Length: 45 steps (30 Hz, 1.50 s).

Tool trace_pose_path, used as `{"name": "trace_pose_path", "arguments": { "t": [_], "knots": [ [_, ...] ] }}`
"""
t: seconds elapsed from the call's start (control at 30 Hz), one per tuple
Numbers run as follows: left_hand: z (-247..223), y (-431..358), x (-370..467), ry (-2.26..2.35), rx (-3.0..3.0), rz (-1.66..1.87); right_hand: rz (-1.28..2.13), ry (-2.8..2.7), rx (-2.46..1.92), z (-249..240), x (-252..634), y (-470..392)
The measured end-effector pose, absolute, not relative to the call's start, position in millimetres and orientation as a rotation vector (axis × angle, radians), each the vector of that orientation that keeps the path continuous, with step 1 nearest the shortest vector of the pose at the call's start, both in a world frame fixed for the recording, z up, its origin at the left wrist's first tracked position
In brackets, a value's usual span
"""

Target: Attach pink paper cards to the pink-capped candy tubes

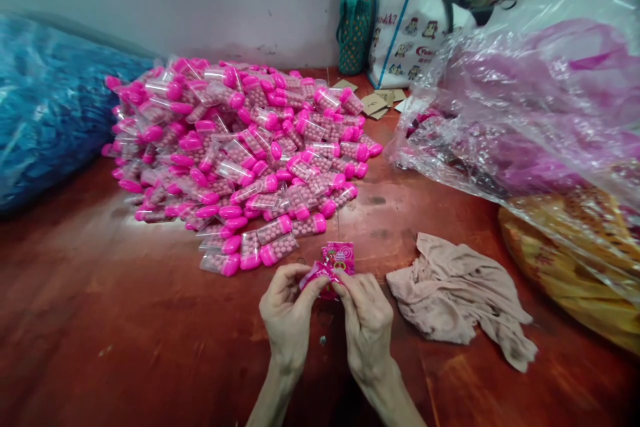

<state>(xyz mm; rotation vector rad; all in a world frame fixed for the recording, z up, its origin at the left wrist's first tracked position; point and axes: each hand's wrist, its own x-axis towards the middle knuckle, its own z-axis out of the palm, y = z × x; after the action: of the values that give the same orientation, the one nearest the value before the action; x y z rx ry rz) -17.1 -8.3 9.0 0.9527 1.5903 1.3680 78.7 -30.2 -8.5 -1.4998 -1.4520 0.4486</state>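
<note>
Between my two hands is a small pink printed wrapper (pixel 320 272), crumpled and partly hidden by the fingers. My left hand (pixel 289 310) pinches its left side, and my right hand (pixel 367 312) pinches its right side. Just beyond the fingertips a flat pink printed packet (pixel 342 255) shows; I cannot tell whether it is part of the held wrapper. A large heap of clear candy tubes (pixel 250 147) with bright pink caps and pale pink balls inside lies beyond my hands. Several tubes at its near edge almost reach my left hand.
A beige cloth (pixel 455 290) lies right of my hands on the red-brown tabletop (pixel 165 340). Blue plastic sacking (pixel 50 113) stands at the left. Clear and pink plastic bags (pixel 540 107) and a yellow sack (pixel 565 273) fill the right. A white tote bag (pixel 415 33) stands against the wall.
</note>
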Motion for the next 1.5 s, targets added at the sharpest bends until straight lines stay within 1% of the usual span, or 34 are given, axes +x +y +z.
{"name": "trace_pose_path", "arguments": {
  "t": [0.17,0.3,0.4,0.6,0.83,1.03,1.13,1.27,1.37,1.5],
  "knots": [
    [7,-7,-21,1.554,1.059,1.379,0.439,-1.468,-1.489,-9,78,-30],
    [6,-2,-27,1.393,1.105,1.223,0.443,-1.474,-1.495,-11,82,-29],
    [6,3,-32,1.332,1.023,1.097,0.453,-1.524,-1.501,-11,87,-28],
    [2,7,-38,1.277,0.962,1.034,0.491,-1.549,-1.502,-11,91,-28],
    [-1,2,-32,1.207,0.822,1.201,0.627,-1.436,-1.409,-8,88,-29],
    [0,0,-26,1.229,0.878,1.299,0.878,-1.269,-1.439,-3,86,-31],
    [0,0,-25,1.230,0.854,1.323,0.871,-1.261,-1.448,-4,83,-31],
    [-1,-1,-28,1.122,0.906,1.306,0.815,-1.313,-1.420,-6,81,-31],
    [-2,0,-33,1.034,1.009,1.199,0.877,-1.348,-1.442,-6,82,-30],
    [0,1,-39,1.085,1.004,1.123,0.963,-1.359,-1.475,-4,85,-30]
  ]
}}
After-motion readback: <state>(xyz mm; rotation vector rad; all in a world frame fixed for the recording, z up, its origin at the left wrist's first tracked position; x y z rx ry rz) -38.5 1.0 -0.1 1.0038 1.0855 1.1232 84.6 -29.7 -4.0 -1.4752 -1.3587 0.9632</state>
